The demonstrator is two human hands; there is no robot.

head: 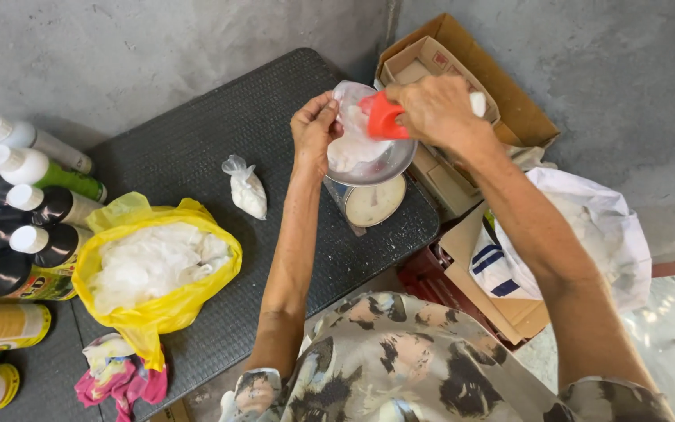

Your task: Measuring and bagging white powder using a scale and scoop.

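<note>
Both arms reach forward, left hand (314,125) pinching, right hand (435,109) clenched, close together.

Two hands (314,125), one scale (374,201)

I get soft, even daylight here, brightest past the white sack (587,234) at the lower right, where the floor washes out. The dark worktop (197,148) shows mild sheen and faint shadows. Focus is sharp; edges bend slightly from the wide lens.
</note>
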